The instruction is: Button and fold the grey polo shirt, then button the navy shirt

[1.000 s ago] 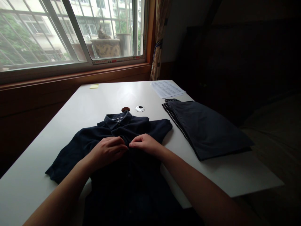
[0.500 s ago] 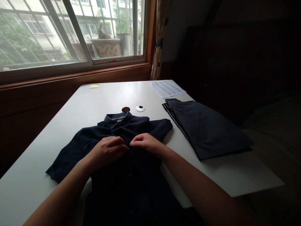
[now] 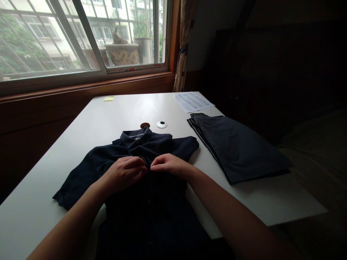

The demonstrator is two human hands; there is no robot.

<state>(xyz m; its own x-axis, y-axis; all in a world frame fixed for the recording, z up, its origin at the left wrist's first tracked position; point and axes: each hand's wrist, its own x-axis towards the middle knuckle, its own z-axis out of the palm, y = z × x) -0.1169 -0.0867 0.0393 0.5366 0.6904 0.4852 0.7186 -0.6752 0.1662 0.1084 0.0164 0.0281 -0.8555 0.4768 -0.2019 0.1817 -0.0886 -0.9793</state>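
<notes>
A dark navy short-sleeved shirt [image 3: 151, 213] lies face up on the white table, its collar pointing toward the window and its lower part running down to the near edge. My left hand [image 3: 127, 170] pinches the shirt's front opening just below the collar. Close beside it, the fingertips of my right hand [image 3: 168, 165] are pressed together on the same spot of the front placket. The fingers hide whatever button or hole is between them. Farther down the front, a small button [image 3: 149, 201] shows faintly.
Folded dark trousers [image 3: 241, 148] lie at the right over a striped garment [image 3: 202, 135]. Printed sheets [image 3: 193, 102] and a yellow sticky note [image 3: 108, 98] rest along the far edge of the white table [image 3: 81, 126]. Behind the collar are a round hole [image 3: 145, 125] and a grommet [image 3: 162, 124].
Hardly anything differs. My fingertips have shifted very slightly at the placket, while the shirt and the other garments stay where they were.
</notes>
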